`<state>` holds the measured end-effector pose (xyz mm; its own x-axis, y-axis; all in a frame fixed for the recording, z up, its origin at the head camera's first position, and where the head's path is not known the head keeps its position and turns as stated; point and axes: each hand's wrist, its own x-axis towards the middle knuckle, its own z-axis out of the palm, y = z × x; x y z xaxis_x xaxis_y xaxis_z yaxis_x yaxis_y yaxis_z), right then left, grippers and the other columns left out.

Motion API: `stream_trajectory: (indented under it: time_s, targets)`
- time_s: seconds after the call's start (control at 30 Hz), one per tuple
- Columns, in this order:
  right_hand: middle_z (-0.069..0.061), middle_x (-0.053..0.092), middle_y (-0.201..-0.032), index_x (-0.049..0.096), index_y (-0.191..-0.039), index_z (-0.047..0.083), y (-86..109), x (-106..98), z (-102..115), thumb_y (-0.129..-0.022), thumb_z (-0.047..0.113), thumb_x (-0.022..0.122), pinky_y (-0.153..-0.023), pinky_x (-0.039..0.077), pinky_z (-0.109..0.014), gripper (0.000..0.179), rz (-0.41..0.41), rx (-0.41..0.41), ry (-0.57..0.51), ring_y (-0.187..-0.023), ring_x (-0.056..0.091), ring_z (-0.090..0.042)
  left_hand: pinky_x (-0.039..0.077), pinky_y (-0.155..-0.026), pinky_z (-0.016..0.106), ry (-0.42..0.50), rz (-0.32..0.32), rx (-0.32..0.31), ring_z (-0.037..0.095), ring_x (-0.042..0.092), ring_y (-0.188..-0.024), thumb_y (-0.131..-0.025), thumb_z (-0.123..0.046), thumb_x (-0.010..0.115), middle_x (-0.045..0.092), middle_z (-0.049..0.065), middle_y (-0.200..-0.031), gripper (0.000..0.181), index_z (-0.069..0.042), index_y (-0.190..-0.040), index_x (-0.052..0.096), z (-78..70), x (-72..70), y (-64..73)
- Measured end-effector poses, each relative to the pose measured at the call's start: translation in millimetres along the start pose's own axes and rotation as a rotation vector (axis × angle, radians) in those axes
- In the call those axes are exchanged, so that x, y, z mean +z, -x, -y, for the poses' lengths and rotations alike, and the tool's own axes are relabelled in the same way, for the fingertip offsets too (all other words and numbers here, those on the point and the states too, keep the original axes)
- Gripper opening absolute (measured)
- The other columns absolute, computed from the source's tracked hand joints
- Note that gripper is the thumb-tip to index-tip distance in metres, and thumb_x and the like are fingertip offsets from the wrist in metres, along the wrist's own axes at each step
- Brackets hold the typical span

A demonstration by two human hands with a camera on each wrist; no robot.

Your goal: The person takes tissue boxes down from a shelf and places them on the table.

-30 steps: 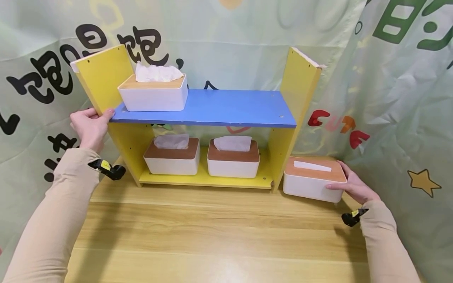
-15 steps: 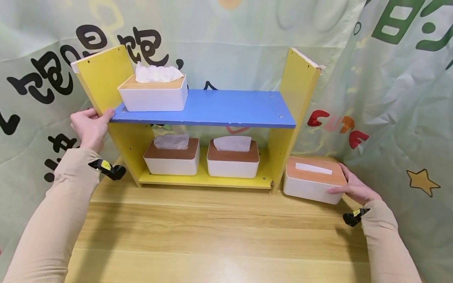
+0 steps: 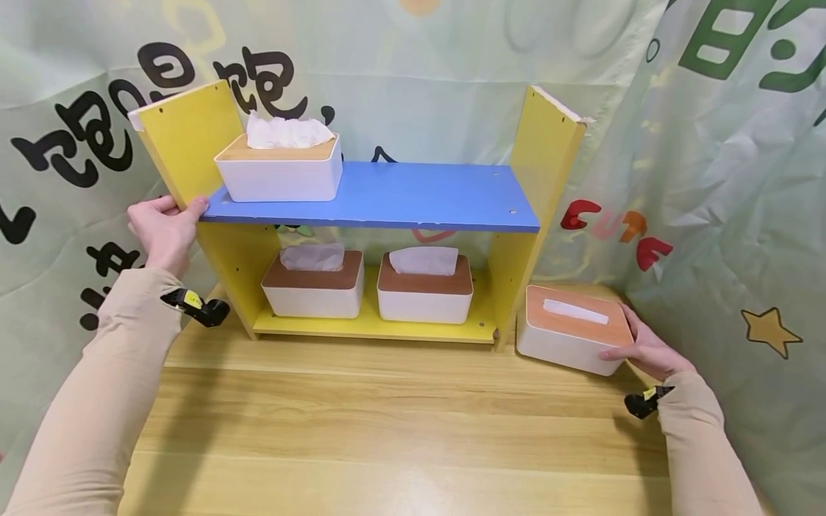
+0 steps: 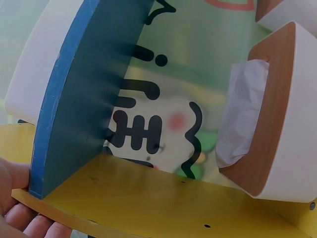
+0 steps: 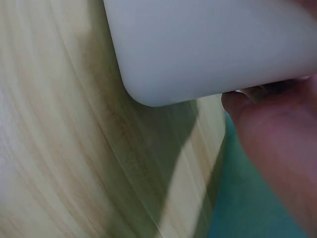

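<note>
My left hand (image 3: 166, 231) grips the left side of a yellow and blue shelf unit (image 3: 413, 197), its thumb by the front corner of the blue board. In the left wrist view the fingers (image 4: 37, 223) curl round the yellow side panel. On the right, my right hand (image 3: 648, 344) holds the end of a white tissue box (image 3: 568, 349) with a light wooden lid, which sits at an angle beside the shelf. Its thumb lies on the front wall; the other fingers are mostly hidden behind the box.
One tissue box (image 3: 284, 175) stands on the blue board at left. Two more, a left tissue box (image 3: 314, 301) and a right tissue box (image 3: 424, 307), stand on the lower yellow board. A wooden table (image 3: 400, 416) lies in front; a printed cloth (image 3: 710, 179) hangs behind and at right.
The tissue box in my right hand has turned slightly, its right end coming nearer to me. My left hand keeps its place on the shelf.
</note>
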<state>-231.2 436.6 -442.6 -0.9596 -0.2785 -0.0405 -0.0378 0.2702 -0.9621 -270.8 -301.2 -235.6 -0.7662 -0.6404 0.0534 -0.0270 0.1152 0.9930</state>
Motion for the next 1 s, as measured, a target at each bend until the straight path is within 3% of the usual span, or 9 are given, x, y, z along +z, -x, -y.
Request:
stream_trajectory:
  time_s: [0.1,0.23,0.43,0.63,0.73,0.8,0.87,0.93,1.0]
  targets:
    - [-0.025,-0.001,-0.153,-0.024,-0.157,0.005,0.5,1,0,-0.082,-0.007,0.073,-0.088,0.043,-0.002,0.122,-0.005,0.018,0.036,-0.105,0.043,0.016,0.052,-0.096,0.013,-0.01,-0.002,-0.003,-0.008,0.061,-0.081,-0.087,-0.022,0.077,0.058,-0.01,-0.12,0.058,-0.007,-0.14,0.058,0.0,0.7,-0.1]
    - [-0.026,-0.004,-0.155,-0.024,-0.157,0.005,0.6,1,1,-0.082,-0.006,0.073,-0.088,0.042,-0.001,0.123,-0.012,0.021,0.055,-0.105,0.043,0.016,0.051,-0.097,0.012,-0.022,-0.004,-0.003,-0.009,0.059,-0.08,-0.088,-0.023,0.076,0.047,-0.002,-0.147,0.057,-0.007,-0.14,0.058,0.2,1.4,-0.5]
    - [-0.02,-0.009,-0.168,-0.02,-0.159,0.01,0.0,2,5,-0.089,0.004,0.071,-0.089,0.038,0.0,0.115,-0.053,0.075,0.113,-0.12,0.036,0.014,0.052,-0.081,0.007,0.004,-0.007,0.017,-0.009,0.059,-0.073,-0.086,-0.02,0.078,0.056,-0.014,-0.101,0.056,-0.005,-0.137,0.061,0.8,0.4,-0.4]
    - [-0.027,-0.002,-0.167,-0.014,-0.16,0.009,-4.5,6,10,-0.094,0.019,0.071,-0.088,0.035,0.001,0.109,-0.115,0.131,0.248,-0.145,0.024,-0.031,0.051,-0.079,0.007,-0.011,-0.008,0.029,-0.009,0.059,-0.071,-0.086,-0.02,0.078,0.056,-0.015,-0.093,0.055,-0.005,-0.136,0.061,0.9,-0.3,0.1]
    - [-0.025,-0.004,-0.168,-0.014,-0.161,0.01,-6.7,9,9,-0.095,0.023,0.071,-0.096,0.03,0.002,0.108,-0.149,0.136,0.268,-0.148,0.013,-0.041,0.05,-0.08,0.008,-0.027,-0.014,0.033,-0.009,0.058,-0.073,-0.086,-0.021,0.078,0.055,-0.016,-0.094,0.055,-0.006,-0.136,0.062,1.0,-0.4,-0.3]
    - [-0.023,-0.006,-0.168,-0.014,-0.16,0.01,-8.4,11,8,-0.095,0.024,0.07,-0.112,0.025,-0.005,0.108,-0.175,0.135,0.258,-0.15,0.01,-0.042,0.05,-0.08,0.008,-0.027,-0.015,0.031,-0.008,0.058,-0.074,-0.086,-0.022,0.078,0.055,-0.016,-0.095,0.055,-0.006,-0.136,0.062,1.0,-0.3,-0.9]
    - [-0.023,-0.006,-0.168,-0.015,-0.16,0.01,-10.6,14,6,-0.095,0.025,0.071,-0.127,0.019,-0.025,0.108,-0.207,0.13,0.246,-0.151,0.009,-0.044,0.05,-0.083,0.008,-0.033,-0.012,0.027,-0.009,0.057,-0.076,-0.086,-0.023,0.078,0.053,-0.016,-0.1,0.056,-0.007,-0.137,0.061,0.8,-0.1,-1.3]
    - [-0.024,-0.005,-0.168,-0.014,-0.16,0.009,-12.7,17,4,-0.095,0.026,0.071,-0.129,0.013,-0.053,0.109,-0.238,0.126,0.241,-0.15,0.011,-0.047,0.051,-0.086,0.009,-0.027,-0.008,0.021,-0.009,0.057,-0.076,-0.087,-0.023,0.078,0.052,-0.016,-0.104,0.056,-0.007,-0.138,0.06,0.9,0.0,-1.6]
    - [-0.027,-0.002,-0.167,-0.013,-0.16,0.01,-14.6,19,3,-0.095,0.026,0.071,-0.125,0.013,-0.063,0.108,-0.26,0.123,0.242,-0.149,0.013,-0.05,0.051,-0.088,0.01,-0.02,-0.003,0.016,-0.009,0.058,-0.076,-0.087,-0.023,0.078,0.052,-0.017,-0.104,0.057,-0.007,-0.138,0.06,1.1,-0.3,-1.6]
